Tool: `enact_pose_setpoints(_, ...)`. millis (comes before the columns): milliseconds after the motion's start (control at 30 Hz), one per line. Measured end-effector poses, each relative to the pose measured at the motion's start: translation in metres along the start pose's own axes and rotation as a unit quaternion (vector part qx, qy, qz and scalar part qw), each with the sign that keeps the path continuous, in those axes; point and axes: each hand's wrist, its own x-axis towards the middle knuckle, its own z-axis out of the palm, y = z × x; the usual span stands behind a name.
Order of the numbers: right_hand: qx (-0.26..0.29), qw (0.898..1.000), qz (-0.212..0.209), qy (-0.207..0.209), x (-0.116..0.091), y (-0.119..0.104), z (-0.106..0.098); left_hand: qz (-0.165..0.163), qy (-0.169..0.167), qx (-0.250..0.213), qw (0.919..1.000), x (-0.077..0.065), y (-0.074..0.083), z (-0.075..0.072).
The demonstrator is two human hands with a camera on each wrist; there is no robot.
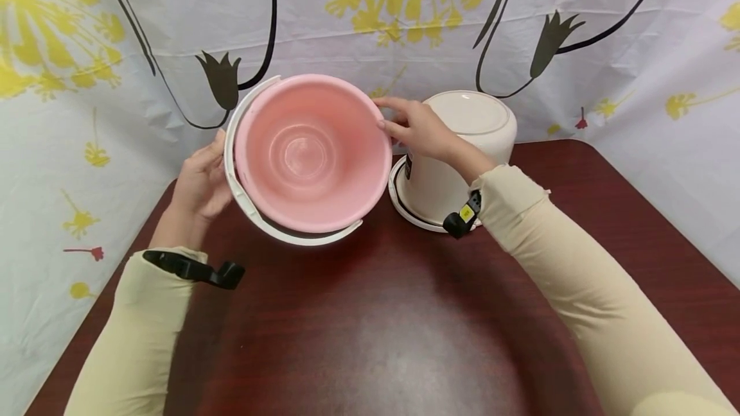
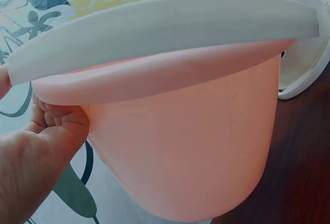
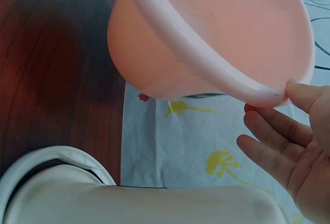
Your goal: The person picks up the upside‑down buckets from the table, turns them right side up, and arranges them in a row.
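In the head view, the fingers of the left hand (image 1: 199,178) pass out of sight behind the pink bucket (image 1: 312,153). The left wrist view shows them curled beneath its rim; a digit at that view's edge is cut off, apparently the thumb, though this is hard to confirm. The right hand (image 1: 424,130) pinches the opposite side of the rim, thumb over the lip and the other fingers spread outside. The bucket hangs between both hands, raised above the table (image 1: 358,326), its mouth tilted towards the head camera.

The bucket looks like smooth, slightly translucent plastic, with a rounded lip and concentric rings moulded in its floor. A broad white band (image 2: 170,20), probably its handle, arcs around the rim beside the left hand. Beyond the right forearm, which hides part of it, a glossy cream bucket (image 1: 439,188) stands upside down, a white ring (image 1: 424,226) around its mouth.

Only the head view shows the inner floor; the left wrist view gives the tapering outer wall. The right wrist view crops the cream bucket and shows printed cloth (image 3: 170,147) beneath the right fingers.
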Motion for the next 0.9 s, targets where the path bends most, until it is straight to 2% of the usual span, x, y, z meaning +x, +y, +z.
enact_pose_setpoints(233,0.035,0.999,0.007,-0.011,-0.011,0.003,0.008,0.002,0.045,-0.043,0.9981,-0.001,-0.002,0.001)
enact_pose_setpoints(400,0.054,0.998,0.002,0.023,-0.012,0.003,0.015,0.010,0.079,-0.095,0.9922,0.001,-0.001,0.001)
enact_pose_setpoints(567,0.081,0.995,0.019,0.053,-0.005,-0.002,0.019,0.018,0.094,-0.114,0.9888,0.002,0.002,-0.001)
enact_pose_setpoints(733,0.112,0.991,0.035,0.069,0.004,-0.006,0.017,-0.009,0.099,-0.120,0.9878,0.007,0.008,-0.006)
enact_pose_setpoints(900,0.134,0.987,0.063,0.067,0.011,-0.010,0.013,-0.044,0.128,-0.113,0.9844,0.014,0.011,-0.011)
